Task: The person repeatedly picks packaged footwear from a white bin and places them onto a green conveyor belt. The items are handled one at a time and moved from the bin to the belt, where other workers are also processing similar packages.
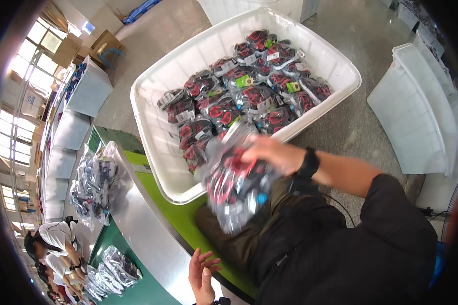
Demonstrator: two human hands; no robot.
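Observation:
My right hand (272,155) is closed on the top of a clear plastic bag of black and red shoes (231,190), blurred by motion. The bag hangs over my lap, by the near side of a large white plastic bin (175,195). Several similar bags of black and red shoes (221,109) fill the bin's floor, some with white or green tags. My left hand (203,274) is open with its fingers apart, beside the metal edge (155,241) of a work table, and holds nothing.
Silvery bagged goods (94,180) are heaped on the table's metal part, and more bags (114,272) lie on a green belt. Two people in white (61,249) stand at the far left. White bins (412,109) stand at right; more bins (89,89) line the left.

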